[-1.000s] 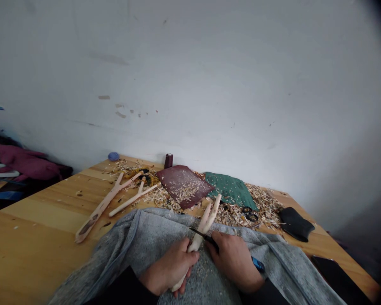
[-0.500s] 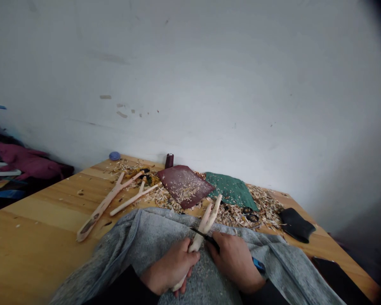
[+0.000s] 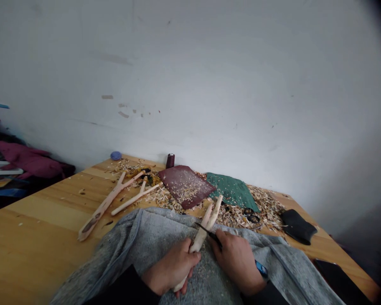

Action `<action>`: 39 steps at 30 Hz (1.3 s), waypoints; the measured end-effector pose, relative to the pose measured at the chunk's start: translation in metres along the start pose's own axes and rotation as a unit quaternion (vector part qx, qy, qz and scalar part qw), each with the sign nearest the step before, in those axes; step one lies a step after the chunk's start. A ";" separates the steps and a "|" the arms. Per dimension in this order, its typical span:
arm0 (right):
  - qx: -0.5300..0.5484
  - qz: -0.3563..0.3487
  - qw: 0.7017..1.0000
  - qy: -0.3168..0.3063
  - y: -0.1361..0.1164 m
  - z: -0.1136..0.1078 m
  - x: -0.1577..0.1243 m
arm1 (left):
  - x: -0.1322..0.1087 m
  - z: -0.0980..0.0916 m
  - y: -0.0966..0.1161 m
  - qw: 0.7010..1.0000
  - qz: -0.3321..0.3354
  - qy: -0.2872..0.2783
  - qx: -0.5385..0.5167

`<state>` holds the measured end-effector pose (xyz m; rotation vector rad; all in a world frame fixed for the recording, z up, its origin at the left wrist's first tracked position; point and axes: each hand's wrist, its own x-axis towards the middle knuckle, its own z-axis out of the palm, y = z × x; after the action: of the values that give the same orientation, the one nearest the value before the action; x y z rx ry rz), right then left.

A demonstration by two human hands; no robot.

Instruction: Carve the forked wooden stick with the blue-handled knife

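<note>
My left hand is wrapped round the lower shaft of a pale, peeled forked stick, whose two prongs point up and away from me. In my right hand is a knife with a dark handle and a narrow dark blade. That blade lies across the stick just below the fork. The knife's grip is mostly hidden under my fingers. Beneath both hands a grey cloth is spread over my lap and the table edge, with fine shavings on it.
On the wooden table lie a larger forked stick and a thinner one. Wood shavings surround a maroon sheet and a green sheet. A thread spool, black curved piece and phone are there too.
My right hand and the knife have shifted slightly right, and the blade sits a little differently across the stick. My left hand keeps its hold. The whole view has moved slightly.
</note>
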<state>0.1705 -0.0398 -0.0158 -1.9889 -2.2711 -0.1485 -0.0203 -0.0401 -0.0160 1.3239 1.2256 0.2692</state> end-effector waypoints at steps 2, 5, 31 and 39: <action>0.005 -0.012 1.000 -0.003 0.000 0.001 -0.001 | 0.001 0.000 -0.002 1.000 0.008 -0.006 -0.004; 0.009 -0.037 0.999 -0.010 -0.002 0.001 -0.004 | 0.002 0.000 -0.002 1.000 0.014 -0.008 -0.005; -0.024 0.012 1.000 0.012 -0.005 -0.003 -0.001 | 0.006 -0.004 -0.008 0.972 0.045 -0.029 -0.230; 0.012 -0.071 0.997 0.000 -0.015 -0.002 -0.009 | 0.001 -0.005 -0.004 0.971 0.052 -0.038 -0.229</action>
<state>0.1567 -0.0505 -0.0150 -1.8161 -2.4015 -0.1319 -0.0254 -0.0379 -0.0193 0.9865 0.9563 0.5366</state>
